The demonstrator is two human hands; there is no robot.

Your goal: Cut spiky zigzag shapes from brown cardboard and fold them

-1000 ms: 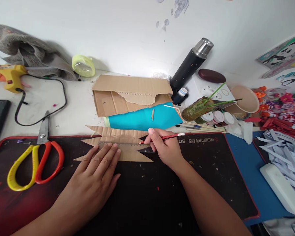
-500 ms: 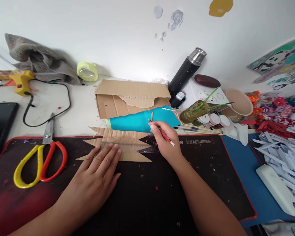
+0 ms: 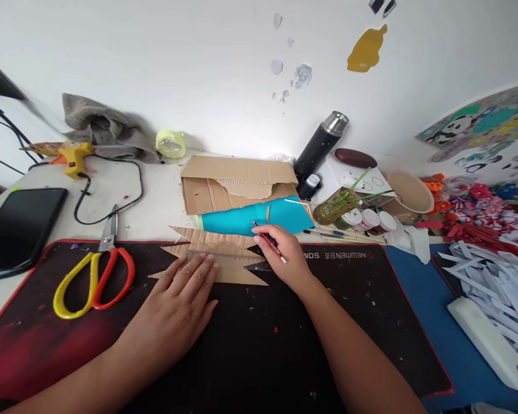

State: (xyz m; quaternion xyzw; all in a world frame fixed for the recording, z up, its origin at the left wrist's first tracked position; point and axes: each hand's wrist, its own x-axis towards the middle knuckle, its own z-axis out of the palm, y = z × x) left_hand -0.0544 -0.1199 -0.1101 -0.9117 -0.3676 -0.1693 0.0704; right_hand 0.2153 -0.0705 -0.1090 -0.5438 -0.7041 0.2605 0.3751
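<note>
My left hand point(image 3: 179, 305) lies flat, fingers spread, pressing a clear ruler point(image 3: 224, 256) onto a jagged cardboard cutout point(image 3: 207, 244) on the black desk mat point(image 3: 250, 345). My right hand point(image 3: 285, 261) is closed round a red pencil point(image 3: 268, 241), which points up and to the left, its tip near the edge of a rolled teal paper point(image 3: 250, 218). The right hand rests at the cutout's right end.
Yellow-and-red scissors point(image 3: 92, 276) lie left on the mat, a black phone point(image 3: 19, 227) and yellow glue gun point(image 3: 73, 158) further left. Folded cardboard point(image 3: 237, 178), a black flask point(image 3: 322, 144), a jar with brushes point(image 3: 341, 201), paint pots, a paper cup point(image 3: 410, 192) and white paper strips point(image 3: 496, 267) crowd the back and right.
My right hand has turned the pencil from lying level with its tip to the left to pointing up-left. The camera has tilted up and shifted. My left hand has stayed on the ruler.
</note>
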